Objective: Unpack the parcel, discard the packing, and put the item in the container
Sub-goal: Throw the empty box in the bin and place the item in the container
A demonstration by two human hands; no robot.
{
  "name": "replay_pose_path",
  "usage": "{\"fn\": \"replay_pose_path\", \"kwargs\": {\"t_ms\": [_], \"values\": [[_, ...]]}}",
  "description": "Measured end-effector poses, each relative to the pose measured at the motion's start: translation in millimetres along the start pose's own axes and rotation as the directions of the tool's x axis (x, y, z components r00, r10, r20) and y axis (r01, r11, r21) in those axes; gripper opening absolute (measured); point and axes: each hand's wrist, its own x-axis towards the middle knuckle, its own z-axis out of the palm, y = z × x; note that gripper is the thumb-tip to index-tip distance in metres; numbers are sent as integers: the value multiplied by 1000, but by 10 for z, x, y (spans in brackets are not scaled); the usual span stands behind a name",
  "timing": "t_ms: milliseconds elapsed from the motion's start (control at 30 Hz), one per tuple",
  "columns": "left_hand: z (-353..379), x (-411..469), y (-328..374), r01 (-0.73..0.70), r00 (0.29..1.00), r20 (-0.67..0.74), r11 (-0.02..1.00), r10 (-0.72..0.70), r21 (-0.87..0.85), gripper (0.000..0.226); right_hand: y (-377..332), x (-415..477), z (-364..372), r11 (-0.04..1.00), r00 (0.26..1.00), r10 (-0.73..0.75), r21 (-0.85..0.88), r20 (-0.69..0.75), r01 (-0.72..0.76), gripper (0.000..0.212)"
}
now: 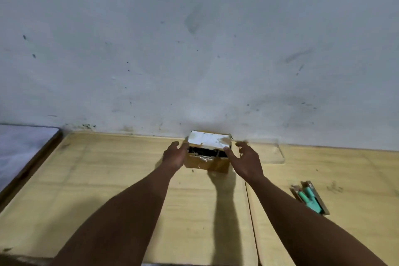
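Cardboard parcel (207, 155) sits at the far edge of the wooden table (108, 179), close to the grey wall (194, 39). Brown box, torn tape on the near face, white top flap raised; dark interior shows through the gap (contents not readable, frame is blurred). Left hand (175, 154) is on the box's left side, fingers loosely spread, touching or nearly touching the edge, not clenched. Right hand (246, 158) is spread wide, thumb tip at the box's right corner under the flap, other fingers clear of it. Neither hand has a firm grip. Separate: an open pack with green cylinders (309, 197) lies well to the right on the table.
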Motion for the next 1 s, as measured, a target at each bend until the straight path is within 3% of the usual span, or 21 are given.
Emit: {"fn": "replay_pose_path", "kwargs": {"t_ms": [300, 500, 900, 1000], "values": [[232, 546, 48, 69, 997, 48, 991, -64, -111, 81, -20, 644, 345, 998, 993, 59, -4, 100, -59, 89], [490, 639, 14, 64, 988, 150, 979, -35, -192, 62, 160, 719, 564, 989, 977, 120, 70, 178, -134, 108], [512, 297, 40, 18, 996, 86, 971, 2, -237, 43, 133, 458, 470, 992, 991, 91, 75, 95, -98, 102], [452, 59, 67, 16, 996, 86, 964, 7, -265, 45, 33, 234, 321, 994, 995, 79, 72, 64, -84, 89]]}}
